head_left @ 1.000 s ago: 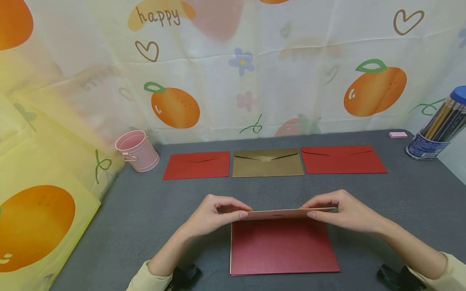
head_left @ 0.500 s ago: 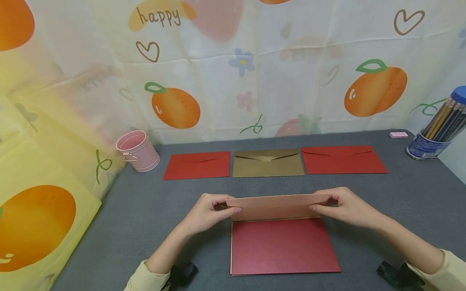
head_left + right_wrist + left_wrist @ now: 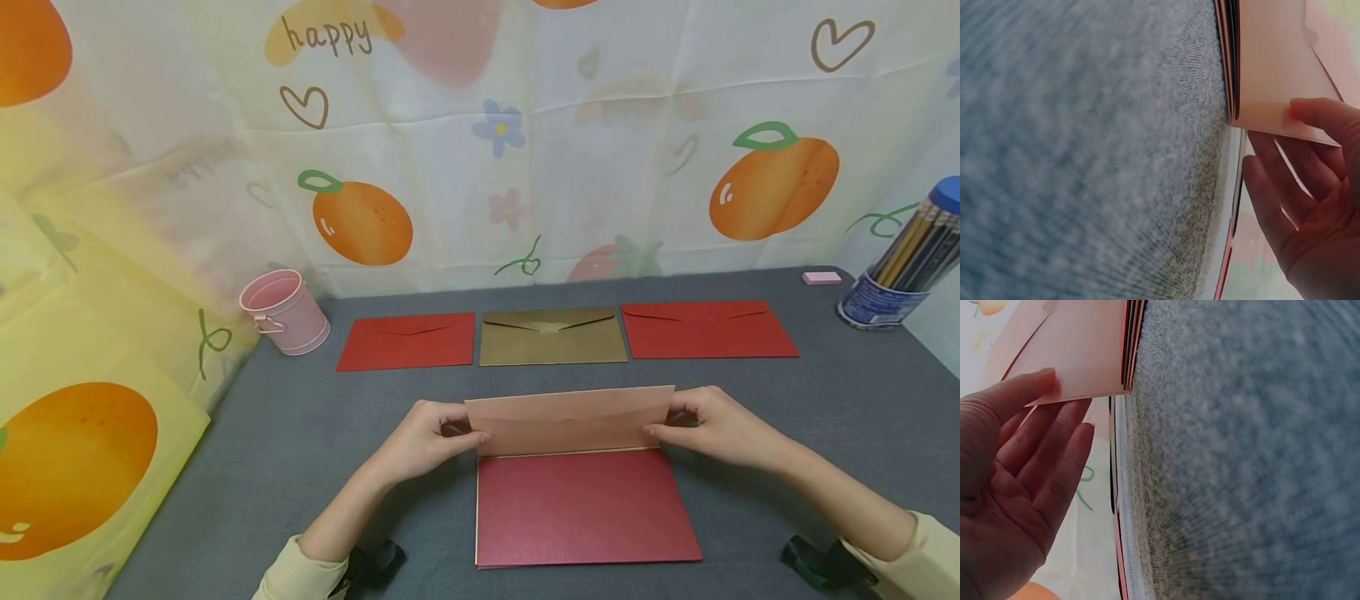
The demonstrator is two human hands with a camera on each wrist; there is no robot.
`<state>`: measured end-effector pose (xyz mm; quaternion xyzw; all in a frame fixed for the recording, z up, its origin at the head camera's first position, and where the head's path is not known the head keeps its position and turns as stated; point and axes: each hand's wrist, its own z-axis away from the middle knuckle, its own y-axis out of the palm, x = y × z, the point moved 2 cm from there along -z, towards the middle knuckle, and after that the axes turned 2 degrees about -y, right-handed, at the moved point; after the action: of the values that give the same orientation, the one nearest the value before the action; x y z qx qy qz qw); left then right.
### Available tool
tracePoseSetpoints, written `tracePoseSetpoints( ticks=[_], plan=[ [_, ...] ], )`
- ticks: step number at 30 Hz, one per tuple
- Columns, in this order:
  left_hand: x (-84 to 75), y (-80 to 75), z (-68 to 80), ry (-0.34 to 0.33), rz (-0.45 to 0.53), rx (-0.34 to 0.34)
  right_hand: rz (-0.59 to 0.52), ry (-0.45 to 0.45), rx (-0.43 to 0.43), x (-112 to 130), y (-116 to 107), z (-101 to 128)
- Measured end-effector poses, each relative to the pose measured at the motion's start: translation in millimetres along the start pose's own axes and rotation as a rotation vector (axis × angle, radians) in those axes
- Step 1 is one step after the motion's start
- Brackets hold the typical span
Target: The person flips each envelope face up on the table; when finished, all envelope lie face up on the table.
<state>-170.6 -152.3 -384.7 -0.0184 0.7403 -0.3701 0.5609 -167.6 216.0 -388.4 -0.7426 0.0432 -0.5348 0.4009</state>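
A dark red envelope (image 3: 585, 508) lies flat on the grey table in front of me. Its pale pink flap (image 3: 570, 419) stands raised along the far edge. My left hand (image 3: 435, 439) pinches the flap's left corner and my right hand (image 3: 705, 427) pinches its right corner. In the left wrist view the thumb (image 3: 1019, 390) lies on the pink flap (image 3: 1085, 350), with the fingers behind it. The right wrist view has the thumb (image 3: 1329, 115) on the flap (image 3: 1272, 69) in the same way.
Three closed envelopes lie in a row farther back: red (image 3: 407, 341), gold (image 3: 552, 335), red (image 3: 707, 330). A pink bucket (image 3: 283, 311) stands at the back left, a pencil tub (image 3: 896, 267) and a pink eraser (image 3: 821, 277) at the back right. A fruit-print cloth hangs behind.
Both hands have lifted the flap from nearly edge-on to standing upright, so its pink inner face now shows. The envelope body has stayed in place.
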Motion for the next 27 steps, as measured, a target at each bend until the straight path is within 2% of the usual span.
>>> tracePoseSetpoints(
  ticks=[4,15,27],
  plan=[
    [2.1,0.7,-0.4,-0.011,-0.003,0.009,-0.009,-0.015,0.010,-1.3,0.0,-0.6],
    [5.3,0.2,-1.3,-0.017,-0.013,-0.001,0.053,-0.016,-0.026,-1.8,1.4,-2.1],
    [9.4,-3.3,-1.0,-0.053,-0.017,-0.059,0.067,0.036,-0.059,2.9,1.5,-9.3]
  ],
)
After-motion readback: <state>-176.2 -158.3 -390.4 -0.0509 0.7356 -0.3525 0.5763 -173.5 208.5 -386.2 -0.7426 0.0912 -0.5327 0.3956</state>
